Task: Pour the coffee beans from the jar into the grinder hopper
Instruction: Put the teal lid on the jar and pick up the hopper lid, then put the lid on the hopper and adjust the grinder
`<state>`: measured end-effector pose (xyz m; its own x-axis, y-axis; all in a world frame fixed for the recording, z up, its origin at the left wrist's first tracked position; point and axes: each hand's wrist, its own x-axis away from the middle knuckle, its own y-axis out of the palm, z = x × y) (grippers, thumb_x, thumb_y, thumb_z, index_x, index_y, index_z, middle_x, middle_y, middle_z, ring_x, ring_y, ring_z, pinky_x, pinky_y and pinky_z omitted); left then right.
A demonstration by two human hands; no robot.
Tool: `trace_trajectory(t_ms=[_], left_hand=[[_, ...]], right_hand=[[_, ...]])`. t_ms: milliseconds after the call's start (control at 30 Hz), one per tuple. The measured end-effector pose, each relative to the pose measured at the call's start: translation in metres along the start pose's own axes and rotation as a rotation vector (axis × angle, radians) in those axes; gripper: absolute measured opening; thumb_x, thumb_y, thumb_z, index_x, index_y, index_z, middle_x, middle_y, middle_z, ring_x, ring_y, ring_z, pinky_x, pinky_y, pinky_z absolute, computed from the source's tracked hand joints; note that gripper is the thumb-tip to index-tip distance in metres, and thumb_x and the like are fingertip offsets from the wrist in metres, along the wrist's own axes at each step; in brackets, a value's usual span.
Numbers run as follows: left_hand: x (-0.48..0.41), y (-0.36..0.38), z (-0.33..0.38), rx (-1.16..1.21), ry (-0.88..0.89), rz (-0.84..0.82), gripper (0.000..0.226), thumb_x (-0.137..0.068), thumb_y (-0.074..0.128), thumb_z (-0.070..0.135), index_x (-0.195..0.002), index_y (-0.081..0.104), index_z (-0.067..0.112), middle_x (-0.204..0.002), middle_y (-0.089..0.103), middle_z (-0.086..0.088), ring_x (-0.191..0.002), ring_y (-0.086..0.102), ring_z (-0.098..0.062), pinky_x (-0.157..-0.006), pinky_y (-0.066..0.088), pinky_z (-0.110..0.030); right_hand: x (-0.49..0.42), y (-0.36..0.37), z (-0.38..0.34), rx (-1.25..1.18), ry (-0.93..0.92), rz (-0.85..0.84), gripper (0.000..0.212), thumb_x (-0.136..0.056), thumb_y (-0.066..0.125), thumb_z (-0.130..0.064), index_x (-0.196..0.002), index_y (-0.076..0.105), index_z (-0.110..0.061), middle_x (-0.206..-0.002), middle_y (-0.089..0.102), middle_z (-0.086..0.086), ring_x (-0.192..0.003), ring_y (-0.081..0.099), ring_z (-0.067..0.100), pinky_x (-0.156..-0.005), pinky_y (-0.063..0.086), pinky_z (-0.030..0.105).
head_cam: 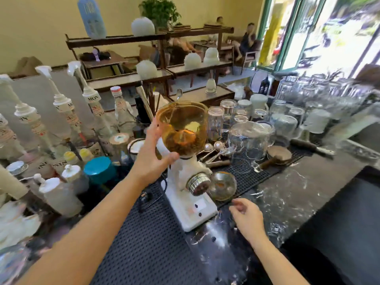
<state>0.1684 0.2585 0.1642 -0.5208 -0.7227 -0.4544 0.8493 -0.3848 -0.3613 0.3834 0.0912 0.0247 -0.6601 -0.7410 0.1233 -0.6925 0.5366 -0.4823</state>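
The white grinder point(185, 194) stands on a black perforated mat in the middle of the counter. Its amber transparent hopper point(185, 124) is open at the top, with dark coffee beans point(185, 148) lying in its bottom. My left hand point(151, 155) grips the hopper's left side, thumb under the bowl and fingers along its wall. My right hand point(246, 219) hovers low over the counter in front of the grinder, fingers loosely apart and holding nothing. I cannot tell which container is the bean jar; a large clear glass jar point(249, 140) stands just right of the hopper.
A metal cup point(224, 186) sits at the grinder's spout. Syrup bottles with pumps point(67, 112) and a teal-lidded container point(98, 169) crowd the left. Upturned glasses point(287, 120), spoons point(213, 149) and a brush fill the right. A dark marble counter point(298, 192) extends right.
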Motion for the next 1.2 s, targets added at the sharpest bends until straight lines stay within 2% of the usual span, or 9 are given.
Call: trace_trajectory(t_ms=[100, 233, 300, 400, 533, 667, 833, 1000, 1200], left_hand=[[0.002, 0.047, 0.010, 0.183, -0.115, 0.186, 0.104, -0.049, 0.069, 0.080, -0.134, 0.028, 0.037, -0.134, 0.046, 0.005, -0.122, 0.049, -0.004, -0.097, 0.044, -0.024], [0.009, 0.088, 0.011, 0.181, -0.253, 0.489, 0.115, -0.056, 0.055, 0.087, -0.132, 0.040, 0.002, -0.129, 0.054, -0.021, -0.119, 0.053, -0.031, -0.102, 0.040, -0.056], [0.010, 0.096, 0.016, 0.136, -0.273, 0.579, 0.098, -0.061, 0.050, 0.088, -0.125, 0.046, 0.014, -0.124, 0.056, -0.014, -0.118, 0.053, -0.032, -0.102, 0.039, -0.059], [0.008, 0.097, 0.015, 0.053, -0.305, 0.633, 0.097, -0.064, 0.043, 0.089, -0.123, 0.050, 0.013, -0.120, 0.058, -0.016, -0.114, 0.054, -0.033, -0.099, 0.041, -0.060], [0.009, 0.097, 0.010, -0.049, -0.300, 0.636, 0.080, -0.068, 0.037, 0.088, -0.115, 0.057, 0.026, -0.103, 0.065, -0.007, -0.096, 0.060, -0.023, -0.088, 0.047, -0.047], [0.008, 0.096, 0.006, -0.028, -0.284, 0.658, 0.064, -0.067, 0.037, 0.089, -0.105, 0.057, 0.041, -0.100, 0.065, -0.002, -0.093, 0.061, -0.020, -0.086, 0.046, -0.038], [0.006, 0.096, 0.005, 0.004, -0.236, 0.639, 0.088, -0.063, 0.039, 0.091, -0.113, 0.053, 0.020, -0.111, 0.063, -0.011, -0.105, 0.060, -0.026, -0.092, 0.048, -0.042], [0.008, 0.094, 0.004, -0.026, -0.214, 0.645, 0.079, -0.064, 0.036, 0.092, -0.109, 0.051, 0.028, -0.104, 0.063, 0.004, -0.100, 0.059, -0.012, -0.082, 0.044, -0.013], [0.008, 0.093, 0.008, 0.013, -0.159, 0.603, 0.098, -0.069, 0.039, 0.087, -0.126, 0.050, 0.008, -0.114, 0.065, -0.001, -0.106, 0.060, -0.010, -0.089, 0.048, -0.026]], right_hand=[[-0.052, -0.020, 0.001, -0.024, 0.003, 0.062, 0.023, -0.087, 0.059, -0.022, -0.108, 0.063, -0.013, -0.091, 0.068, 0.006, -0.082, 0.060, 0.022, -0.076, 0.040, 0.029], [-0.111, -0.018, -0.007, 0.028, 0.064, -0.171, 0.034, -0.094, 0.040, -0.038, -0.099, 0.063, -0.013, -0.094, 0.068, 0.011, -0.092, 0.062, 0.033, -0.083, 0.048, 0.037], [-0.126, -0.008, -0.018, -0.049, 0.164, -0.393, 0.039, -0.094, 0.034, -0.044, -0.082, 0.059, -0.017, -0.086, 0.067, 0.014, -0.082, 0.066, 0.033, -0.074, 0.056, 0.045], [-0.135, -0.001, -0.029, -0.236, 0.395, -0.597, 0.037, -0.096, 0.032, -0.046, -0.093, 0.056, -0.018, -0.073, 0.071, 0.017, -0.060, 0.070, 0.030, -0.047, 0.053, 0.030], [-0.139, -0.004, -0.025, -0.467, 0.560, -0.692, 0.041, -0.098, 0.035, -0.039, -0.122, 0.052, -0.010, -0.072, 0.066, 0.026, -0.057, 0.064, 0.036, -0.066, 0.057, 0.046], [-0.117, -0.033, -0.040, -0.837, 0.615, -0.736, 0.036, -0.099, 0.039, -0.026, -0.119, 0.053, 0.000, -0.079, 0.067, 0.029, -0.069, 0.064, 0.041, -0.049, 0.057, 0.048], [-0.078, -0.092, -0.136, -0.919, -0.171, -0.485, 0.029, -0.094, 0.045, -0.028, -0.091, 0.073, -0.022, -0.097, 0.074, 0.012, -0.089, 0.070, 0.025, -0.073, 0.059, 0.040], [-0.036, -0.099, -0.234, -0.313, -1.209, -0.151, 0.035, -0.093, 0.050, -0.022, -0.127, 0.055, -0.018, -0.117, 0.065, 0.002, -0.108, 0.059, 0.007, -0.090, 0.047, 0.019], [-0.024, -0.051, -0.242, 0.386, -1.519, 0.045, 0.029, -0.083, 0.067, -0.010, -0.112, 0.066, -0.009, -0.115, 0.065, 0.020, -0.113, 0.059, 0.034, -0.081, 0.056, 0.044]])
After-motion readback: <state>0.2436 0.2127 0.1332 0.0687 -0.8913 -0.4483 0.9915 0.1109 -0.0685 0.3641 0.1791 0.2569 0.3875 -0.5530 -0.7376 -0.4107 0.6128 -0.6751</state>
